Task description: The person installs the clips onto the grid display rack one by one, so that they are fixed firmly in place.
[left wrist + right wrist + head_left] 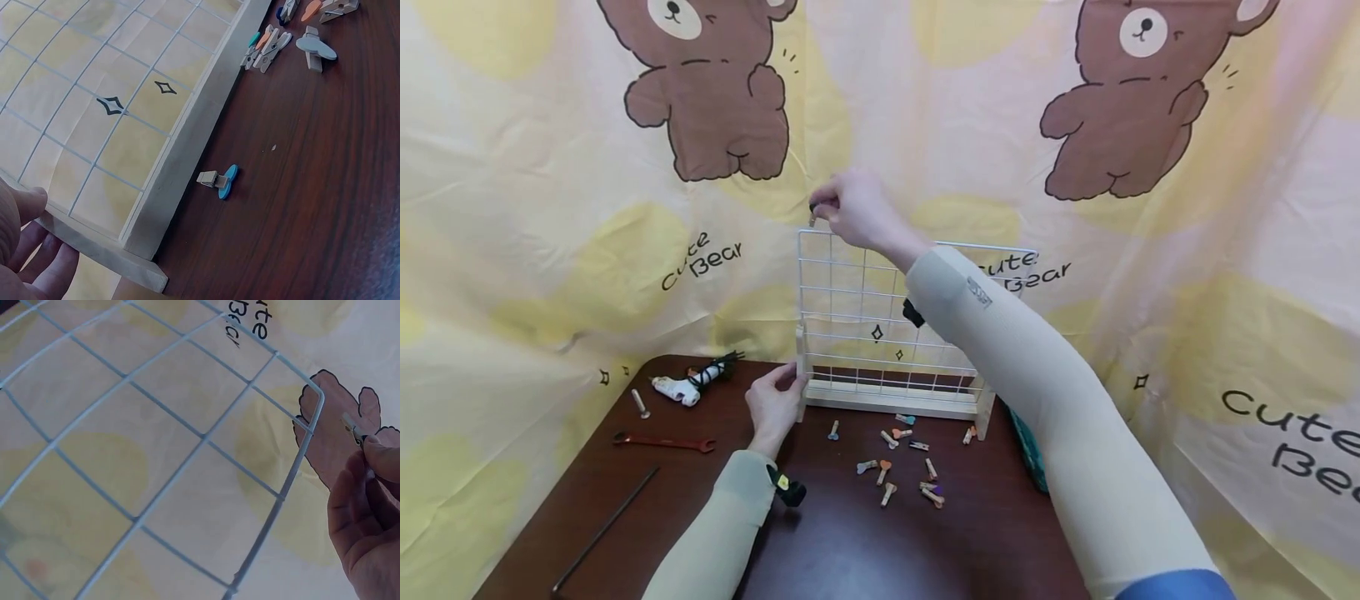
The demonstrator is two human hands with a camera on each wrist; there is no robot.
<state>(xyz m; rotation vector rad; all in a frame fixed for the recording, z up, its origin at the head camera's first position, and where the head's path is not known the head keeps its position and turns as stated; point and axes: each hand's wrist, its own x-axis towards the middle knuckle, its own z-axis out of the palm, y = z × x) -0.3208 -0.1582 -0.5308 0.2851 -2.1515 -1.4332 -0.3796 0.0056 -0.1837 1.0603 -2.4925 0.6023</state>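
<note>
A white wire grid [865, 292] stands upright in a pale wooden base [891, 400]. My left hand [773, 408] grips the left wooden upright of that base, thumb on one side and fingers on the other in the left wrist view. Just above the grid's top left corner, my right hand [861, 208] pinches a small clothespin [354, 430] between thumb and fingertips. The clothespin is apart from the wire in the right wrist view. On the table before the base lies a clothespin with a blue top [229, 182].
Several small clothespins [887, 493] with coloured tops lie scattered on the dark table [820, 533]. To the left are a white glue gun [681, 390], a bolt [640, 403], a red wrench [664, 442] and a thin dark rod [606, 529]. Something green [1028, 450] lies at the right edge.
</note>
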